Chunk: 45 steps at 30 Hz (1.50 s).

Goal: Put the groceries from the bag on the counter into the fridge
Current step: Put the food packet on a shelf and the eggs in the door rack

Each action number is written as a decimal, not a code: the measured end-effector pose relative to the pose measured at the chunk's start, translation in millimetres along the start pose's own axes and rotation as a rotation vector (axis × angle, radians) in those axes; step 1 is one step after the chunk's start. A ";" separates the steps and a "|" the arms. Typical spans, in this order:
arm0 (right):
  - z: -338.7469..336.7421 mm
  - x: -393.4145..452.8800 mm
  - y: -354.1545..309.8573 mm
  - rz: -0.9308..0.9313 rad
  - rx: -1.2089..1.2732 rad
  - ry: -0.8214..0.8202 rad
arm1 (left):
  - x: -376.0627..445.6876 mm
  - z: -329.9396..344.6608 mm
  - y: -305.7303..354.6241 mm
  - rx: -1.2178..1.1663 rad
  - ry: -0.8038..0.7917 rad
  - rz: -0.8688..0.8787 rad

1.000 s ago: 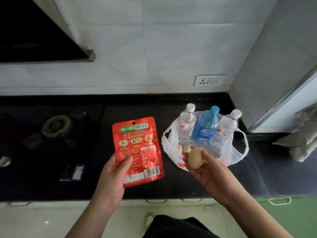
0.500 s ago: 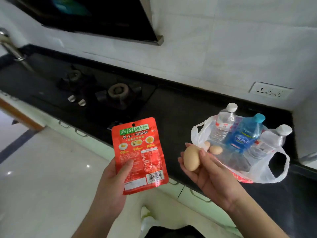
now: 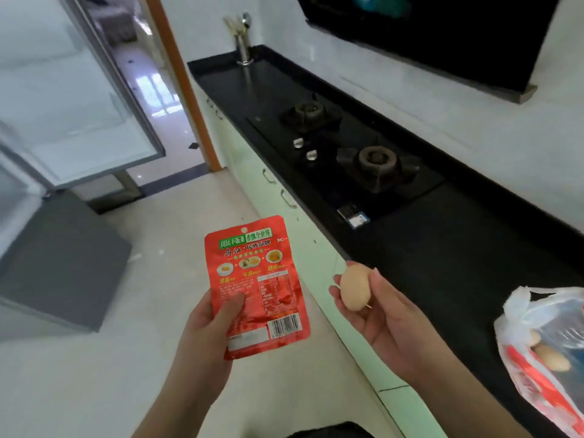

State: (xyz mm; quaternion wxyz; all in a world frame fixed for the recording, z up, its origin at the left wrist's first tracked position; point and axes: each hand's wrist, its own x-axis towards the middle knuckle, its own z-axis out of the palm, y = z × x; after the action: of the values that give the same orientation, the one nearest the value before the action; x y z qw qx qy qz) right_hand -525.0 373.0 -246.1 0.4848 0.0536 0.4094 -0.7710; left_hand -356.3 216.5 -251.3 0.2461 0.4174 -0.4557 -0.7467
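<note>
- Off the counter's front edge, over the pale floor, the left hand [image 3: 202, 336] grips a red sachet [image 3: 256, 287] by its lower left corner, thumb pressed across the printed face and fingers hidden behind it.
- The sachet looks light, thin and floppy with a slick film; a pinch low on one corner lets the top sag, so a hold nearer the middle would likely steady it better.
- At far left a glass-fronted door [image 3: 82, 99] stands swung open, with a grey panel [image 3: 60, 263] below it; this may be the fridge, though its inside is not in view.
- Just beside the counter's [image 3: 474, 248] front edge, the right hand [image 3: 388, 320] cradles a tan egg [image 3: 355, 287] in curled fingers, thumb resting on its near side.
- The egg is light, smooth and brittle; it wants a gentle cupped hold around its belly, never a squeeze, and a careful set-down.
- On the counter's middle sits a gas hob [image 3: 347, 153] with two burners, and a tap [image 3: 243, 39] stands at the far end.
- At the counter's near right edge, a white plastic bag [image 3: 518, 314] gapes open, with more eggs [image 3: 551, 358] lying loose inside. The remaining groceries in it are cut off by the frame.
</note>
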 end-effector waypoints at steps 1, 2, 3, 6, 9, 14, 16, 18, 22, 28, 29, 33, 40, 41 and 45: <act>16.0 7.2 10.6 0.013 -0.010 -0.028 | 0.4 -17.2 4.3 -0.022 0.026 0.012; 32.9 14.2 22.1 0.029 -0.029 -0.060 | 0.4 -34.9 9.7 -0.042 0.050 0.024; 50.0 20.8 34.5 0.049 -0.046 -0.092 | 0.0 -53.0 15.8 -0.060 0.073 0.035; 102.7 40.5 74.8 0.123 -0.071 -0.174 | -1.7 -112.1 38.2 -0.107 0.135 0.071; 150.7 56.2 113.1 0.167 -0.105 -0.236 | -2.5 -168.0 55.2 -0.134 0.210 0.107; 213.1 77.4 161.4 0.254 -0.135 -0.320 | -1.0 -235.4 75.5 -0.165 0.328 0.146; 232.5 85.6 173.2 0.284 -0.152 -0.345 | 1.5 -252.7 81.3 -0.178 0.355 0.153; 248.6 96.0 181.3 0.304 -0.164 -0.368 | 7.1 -265.3 86.4 -0.188 0.373 0.158; 274.2 126.2 186.4 0.341 -0.195 -0.405 | 29.1 -279.3 96.9 -0.221 0.398 0.161; 309.2 197.0 182.8 0.384 -0.215 -0.440 | 85.8 -287.9 121.3 -0.220 0.458 0.175; 316.6 209.9 180.6 0.389 -0.223 -0.455 | 96.6 -288.0 126.2 -0.220 0.475 0.178; 350.8 259.6 164.4 0.411 -0.223 -0.494 | 137.8 -285.8 154.3 -0.267 0.525 0.189; 420.1 334.3 151.0 0.458 -0.232 -0.565 | 192.6 -297.2 210.8 -0.267 0.604 0.242; 430.0 342.1 152.5 0.462 -0.224 -0.570 | 197.0 -302.0 218.1 -0.263 0.615 0.251; 465.7 367.4 166.2 0.483 -0.210 -0.597 | 213.9 -329.4 240.3 -0.262 0.653 0.270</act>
State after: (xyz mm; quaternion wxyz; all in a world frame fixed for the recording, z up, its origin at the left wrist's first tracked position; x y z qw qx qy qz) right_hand -439.7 -236.1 -211.8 0.7528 -0.1277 0.3027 -0.5704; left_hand -193.7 -211.4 -201.6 0.5261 0.5347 -0.3049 -0.5869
